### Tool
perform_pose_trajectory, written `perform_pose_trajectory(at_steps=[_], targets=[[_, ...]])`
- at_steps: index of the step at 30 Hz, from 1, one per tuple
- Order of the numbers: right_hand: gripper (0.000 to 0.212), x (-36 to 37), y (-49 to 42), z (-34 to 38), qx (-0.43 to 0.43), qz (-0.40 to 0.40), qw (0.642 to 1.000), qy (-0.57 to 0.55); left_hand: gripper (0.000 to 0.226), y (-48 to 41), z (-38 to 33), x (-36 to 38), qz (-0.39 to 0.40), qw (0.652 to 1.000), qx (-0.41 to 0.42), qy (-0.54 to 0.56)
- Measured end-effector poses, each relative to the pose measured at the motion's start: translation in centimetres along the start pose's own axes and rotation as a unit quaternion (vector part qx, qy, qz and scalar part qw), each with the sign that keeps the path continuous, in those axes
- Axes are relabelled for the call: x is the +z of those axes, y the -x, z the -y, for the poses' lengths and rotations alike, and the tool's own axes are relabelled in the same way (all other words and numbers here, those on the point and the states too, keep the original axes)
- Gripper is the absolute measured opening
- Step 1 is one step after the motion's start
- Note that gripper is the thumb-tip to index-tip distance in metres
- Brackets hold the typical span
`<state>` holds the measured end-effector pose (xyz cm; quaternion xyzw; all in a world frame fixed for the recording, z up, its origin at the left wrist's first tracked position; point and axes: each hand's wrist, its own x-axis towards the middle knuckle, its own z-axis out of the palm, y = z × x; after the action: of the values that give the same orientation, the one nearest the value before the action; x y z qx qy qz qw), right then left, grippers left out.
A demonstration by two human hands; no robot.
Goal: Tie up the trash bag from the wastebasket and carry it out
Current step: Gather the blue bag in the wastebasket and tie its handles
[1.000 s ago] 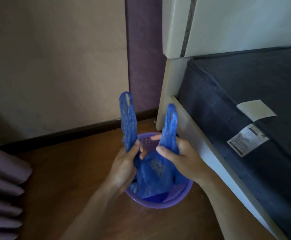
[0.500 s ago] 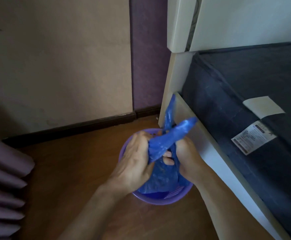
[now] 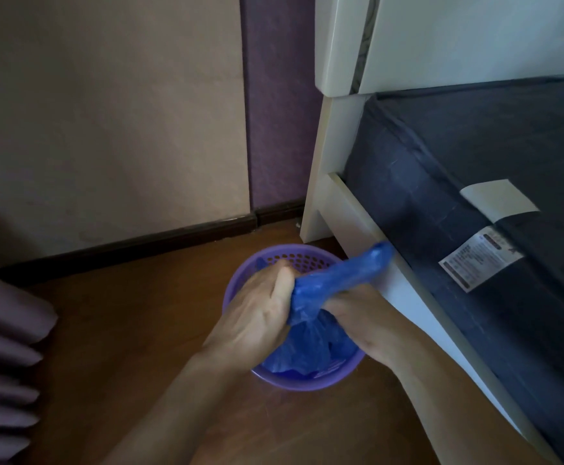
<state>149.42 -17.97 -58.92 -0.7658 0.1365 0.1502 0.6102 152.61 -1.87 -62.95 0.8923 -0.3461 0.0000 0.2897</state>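
Trash bag: blue trash bag [image 3: 310,350] sits inside the wastebasket [image 3: 240,280], its body crumpled down in the bowl, its top gathered and twisted into a thick rope between the two hands.
Bag handle: one blue bag handle [image 3: 351,271] sticks out toward 2 o'clock from the twist, its tip crossing in front of the white bed frame [image 3: 404,297].
Left hand: left hand [image 3: 260,313] comes in from 7 o'clock, fingers curled tight round the gathered plastic, thumb pressed on the twist right at the middle of the basket.
Right hand: right hand [image 3: 361,323] comes in from 5 o'clock, pressed against the twisted neck just under the handle; its fingers are tucked beneath the plastic, so exactly what they pinch I cannot tell.
Hands together: they meet over the basket, touching the same knot of plastic, left at 9 o'clock of it, right at 4 o'clock.
Wastebasket: purple, round, perforated wall, standing upright on the wooden floor [image 3: 123,330], just beside the bed frame at its 3 o'clock.
Bed: dark blue mattress [image 3: 508,162] on the frame, a white care label [image 3: 478,263] and a pale patch [image 3: 498,199] on its side.
Left edge: folds of a purple curtain [image 3: 2,347] at 9 o'clock.
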Motion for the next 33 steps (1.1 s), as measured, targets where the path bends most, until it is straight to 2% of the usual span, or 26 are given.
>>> perform_pose_trajectory(at_steps=[1,2,4,5,6,7,8,9,11,13,15,16,18,21,24,26,30,33], targets=[[0.023,-0.4,-0.1,-0.2,-0.020,-0.014,1.000,0.018,0.039,-0.1,0.2,0.0,0.001,1.000,-0.025,0.018],[0.017,-0.5,-0.1,-0.1,-0.047,-0.043,0.997,0.044,0.043,-0.1,0.4,0.2,-0.013,0.999,-0.017,0.032],[0.013,-1.4,0.0,-0.4,-0.095,-0.154,0.979,0.094,0.044,-0.5,0.3,0.2,-0.025,1.000,0.002,0.006],[0.018,-1.8,0.3,-0.5,-0.143,-0.236,0.951,0.140,0.040,-0.5,0.6,0.5,-0.018,1.000,0.010,-0.007],[0.025,-2.1,1.0,0.2,-0.220,-0.316,0.901,0.202,0.035,-0.6,0.8,0.7,-0.007,1.000,0.012,-0.019],[0.031,-2.2,1.5,0.7,-0.308,-0.363,0.844,0.248,0.031,-0.7,0.9,0.8,-0.001,1.000,0.006,-0.021],[0.036,-1.9,2.1,1.4,-0.389,-0.374,0.793,0.283,0.027,-0.8,0.7,0.6,0.002,1.000,-0.002,-0.024],[0.039,-1.3,2.6,2.1,-0.447,-0.350,0.759,0.319,0.024,-0.8,1.0,0.7,0.013,1.000,-0.010,-0.016],[0.049,0.0,2.6,2.6,-0.466,-0.260,0.730,0.428,0.020,-1.0,1.3,1.0,0.024,1.000,-0.001,0.000],[0.063,0.9,1.5,1.3,-0.391,-0.157,0.735,0.531,0.021,-1.0,1.2,0.9,0.034,0.999,-0.005,0.027],[0.072,0.7,0.2,0.0,-0.301,-0.077,0.773,0.554,0.028,-0.9,1.4,0.9,0.024,0.999,0.009,0.028],[0.071,0.3,-0.3,-0.5,-0.265,-0.043,0.796,0.542,0.031,-0.7,1.6,0.8,0.016,1.000,0.010,0.024],[0.059,-0.2,-1.0,-1.1,-0.251,-0.006,0.820,0.515,0.030,-0.3,2.3,0.9,0.012,1.000,-0.008,0.027],[0.036,0.1,-1.4,-1.2,-0.281,-0.008,0.835,0.472,0.025,0.1,3.1,0.9,0.022,0.999,-0.032,0.038],[0.030,0.1,-1.6,-0.8,-0.326,-0.018,0.840,0.433,0.021,0.1,3.5,0.6,0.019,0.998,-0.044,0.046],[0.017,-0.1,-1.5,-0.3,-0.352,0.004,0.851,0.390,0.022,0.1,3.5,0.5,0.018,0.997,-0.047,0.058],[0.008,-0.9,-1.2,-0.2,-0.292,0.056,0.933,0.202,0.021,0.3,2.9,0.7,0.017,0.997,-0.030,0.074],[0.016,-1.2,-1.7,-0.6,-0.268,0.013,0.960,0.074,0.023,0.3,2.0,0.8,-0.014,0.996,0.000,0.085]])
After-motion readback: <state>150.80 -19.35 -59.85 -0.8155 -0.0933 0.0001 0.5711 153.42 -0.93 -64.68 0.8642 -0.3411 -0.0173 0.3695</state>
